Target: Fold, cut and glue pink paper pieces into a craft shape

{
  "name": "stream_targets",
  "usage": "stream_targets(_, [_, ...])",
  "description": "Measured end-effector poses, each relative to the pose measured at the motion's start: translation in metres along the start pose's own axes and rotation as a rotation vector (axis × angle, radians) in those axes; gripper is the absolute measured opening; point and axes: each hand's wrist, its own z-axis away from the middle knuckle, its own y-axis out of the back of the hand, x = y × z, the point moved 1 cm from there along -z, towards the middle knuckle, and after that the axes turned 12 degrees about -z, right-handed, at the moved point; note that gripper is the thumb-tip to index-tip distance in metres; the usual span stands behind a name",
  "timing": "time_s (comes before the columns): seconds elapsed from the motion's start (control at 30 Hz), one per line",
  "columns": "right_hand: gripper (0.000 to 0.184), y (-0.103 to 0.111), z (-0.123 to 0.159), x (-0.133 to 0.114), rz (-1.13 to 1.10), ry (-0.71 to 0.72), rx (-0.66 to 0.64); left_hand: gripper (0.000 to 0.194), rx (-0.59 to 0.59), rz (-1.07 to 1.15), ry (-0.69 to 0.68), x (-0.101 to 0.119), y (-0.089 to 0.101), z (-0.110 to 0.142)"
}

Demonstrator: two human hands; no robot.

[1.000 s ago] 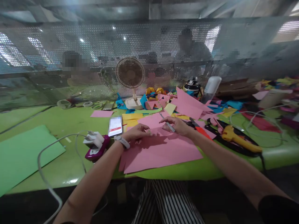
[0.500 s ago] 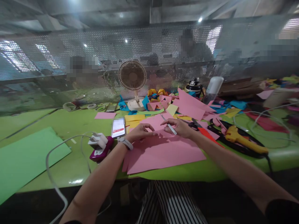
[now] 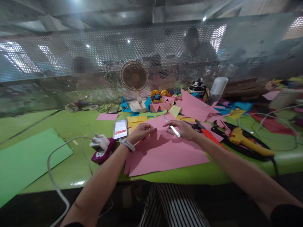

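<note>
Along the front edge of the worktop (image 3: 73, 126), large pink sheets (image 3: 165, 159) lie overlapping, with both hands over them. The right hand (image 3: 184, 129) grasps a slim silver tool (image 3: 175, 130) between thumb and fingers; its narrow tip points toward the back edge, and its broader end slants toward the front edge. The left hand (image 3: 140, 132) has its thumb and fingertips drawn together, near the tool; whether they pinch anything small, I cannot tell. A pale watch (image 3: 129, 145) circles the left wrist.

Just beyond that wrist, a phone (image 3: 120, 130) with a lit screen lies beside yellow sheets (image 3: 136, 119). Nearer the left end, a magenta power block (image 3: 111, 147) carries white plugs (image 3: 101, 143), and a light green sheet (image 3: 30, 157) lies farther left.

Toward the right end, a yellow glue gun (image 3: 252, 144) rests on a black tray (image 3: 261, 154). By the back edge, a small fan (image 3: 134, 75) stands upright beside a heap of coloured paper pieces (image 3: 195, 107), with a white-topped bottle (image 3: 219, 85) behind the heap's right side.
</note>
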Motion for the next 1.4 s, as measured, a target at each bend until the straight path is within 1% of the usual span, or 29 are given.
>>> stream_targets(0.17, [0.033,0.001,-0.001,-0.001,-0.002,0.014,0.022,0.036,0.272,0.139,-0.011,-0.004,0.005,-0.005])
stream_targets(0.2, [0.033,0.001,-0.001,-0.001,-0.011,0.008,0.028,0.037,0.312,0.146,-0.010,-0.004,0.007,-0.006])
stream_targets(0.27, [0.033,0.002,-0.001,-0.001,-0.026,-0.007,0.038,0.041,0.354,0.157,-0.011,-0.005,0.011,-0.006])
stream_targets(0.3, [0.033,0.002,-0.001,0.000,-0.027,-0.012,0.040,0.042,0.351,0.156,-0.010,-0.004,0.012,-0.006])
stream_targets(0.33, [0.033,0.003,-0.001,0.000,-0.022,-0.014,0.039,0.042,0.321,0.141,-0.009,-0.004,0.012,-0.006])
stream_targets(0.43, [0.034,0.002,-0.001,0.001,0.000,-0.013,0.032,0.041,0.131,0.018,-0.005,-0.002,0.008,-0.003])
stream_targets(0.5, [0.033,0.001,-0.001,0.002,-0.003,-0.016,0.024,0.040,0.047,-0.071,-0.001,-0.002,0.004,-0.001])
stream_targets(0.6, [0.032,-0.001,0.000,0.001,-0.019,-0.006,0.017,0.041,0.028,-0.112,-0.015,-0.001,0.001,0.000])
stream_targets(0.7, [0.031,-0.001,0.000,0.000,-0.012,0.009,0.018,0.043,0.016,-0.087,-0.025,0.001,-0.001,0.000])
stream_targets(0.73, [0.031,-0.001,0.000,0.000,-0.010,0.008,0.020,0.042,0.032,-0.061,-0.022,0.001,-0.001,0.000])
stream_targets(0.77, [0.031,-0.001,0.000,0.000,-0.008,0.004,0.025,0.041,0.078,-0.021,-0.015,0.001,0.000,-0.001])
stream_targets(0.83, [0.032,0.000,-0.001,0.000,-0.009,-0.009,0.042,0.038,0.230,0.076,-0.009,0.000,0.003,-0.002])
stream_targets(0.93, [0.033,0.002,-0.001,0.001,-0.050,-0.041,0.079,0.037,0.498,0.201,-0.009,-0.005,0.011,-0.006])
stream_targets(0.97, [0.034,0.003,-0.001,0.001,-0.072,-0.047,0.093,0.039,0.560,0.227,-0.008,-0.006,0.013,-0.007])
stream_targets(1.03, [0.036,0.004,-0.002,0.002,-0.108,-0.047,0.116,0.045,0.645,0.267,-0.001,-0.009,0.016,-0.009])
stream_targets(1.07, [0.037,0.004,-0.002,0.002,-0.120,-0.048,0.118,0.047,0.669,0.282,0.001,-0.009,0.017,-0.009])
stream_targets(1.13, [0.037,0.003,-0.002,0.004,-0.122,-0.060,0.100,0.050,0.679,0.292,-0.017,-0.009,0.015,-0.009])
stream_targets(1.27, [0.034,-0.005,-0.003,0.011,-0.071,-0.055,0.049,0.047,0.619,0.249,-0.101,-0.006,0.009,-0.008])
stream_targets(1.33, [0.032,-0.008,-0.005,0.014,-0.022,-0.031,0.034,0.046,0.594,0.216,-0.110,-0.007,0.007,-0.008])
stream_targets(1.4, [0.030,-0.007,-0.007,0.016,0.079,0.015,0.029,0.044,0.563,0.172,-0.103,-0.007,0.006,-0.009])
